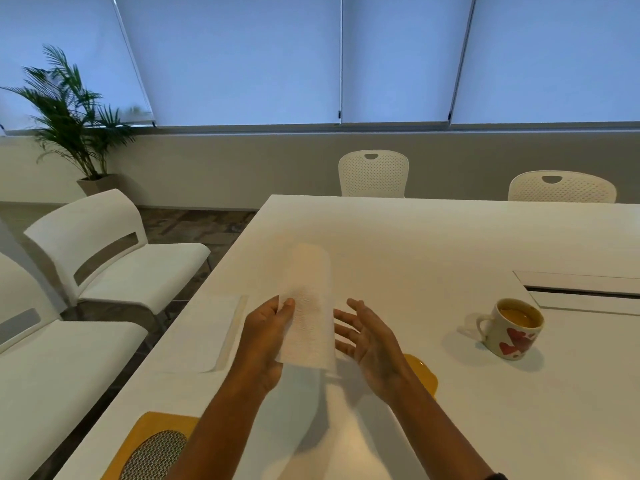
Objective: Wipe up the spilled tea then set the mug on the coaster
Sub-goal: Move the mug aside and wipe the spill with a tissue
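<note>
A white paper towel hangs above the white table, pinched at its left edge by my left hand. My right hand is just right of the towel, fingers spread, holding nothing. An amber tea puddle lies on the table under and right of my right hand, partly hidden by it. A white mug with red hearts, holding tea, stands upright farther right. A yellow coaster with a grey woven centre lies at the near left edge, partly behind my left forearm.
A folded white sheet lies on the table left of my hands. A recessed cable hatch sits beyond the mug. White chairs line the left side; two more stand at the far edge. A potted plant is in the corner.
</note>
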